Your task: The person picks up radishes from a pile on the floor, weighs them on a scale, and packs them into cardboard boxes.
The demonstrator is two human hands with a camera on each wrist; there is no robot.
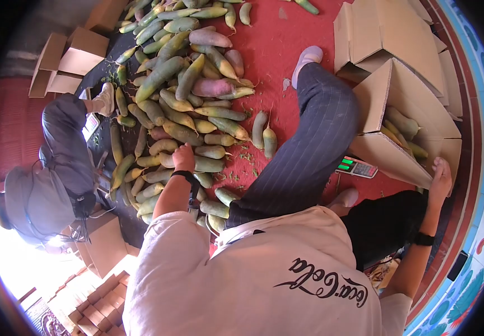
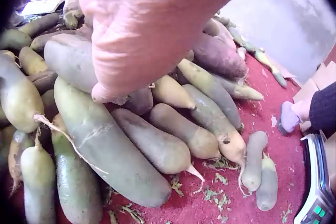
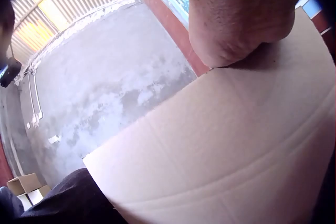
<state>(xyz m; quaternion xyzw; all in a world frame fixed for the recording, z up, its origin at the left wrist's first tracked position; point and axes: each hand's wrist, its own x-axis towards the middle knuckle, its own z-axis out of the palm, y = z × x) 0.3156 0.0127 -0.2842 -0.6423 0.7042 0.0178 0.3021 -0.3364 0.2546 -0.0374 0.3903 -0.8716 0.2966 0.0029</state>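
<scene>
My left hand (image 1: 183,158) is low over a heap of long green radishes (image 1: 166,78). In the left wrist view its thumb lies right beside a greyish-green radish (image 2: 71,61), while the other fingers are hidden, so I cannot tell whether it grips it. A large pale-green radish (image 2: 105,145) lies just below the thumb. At the right, my right hand (image 1: 441,178) holds the edge of a flap of an open cardboard box (image 1: 373,103). Several radishes (image 1: 401,126) lie inside that box. In the right wrist view the hand (image 3: 241,24) overlaps the flap (image 3: 210,134).
A scale display (image 1: 356,167) with green digits shows beside the box. My leg (image 1: 303,134) stretches between heap and box across the red floor covering (image 1: 275,45). Another person (image 1: 57,168) sits left of the heap. More cardboard boxes (image 1: 387,28) stand at the upper right.
</scene>
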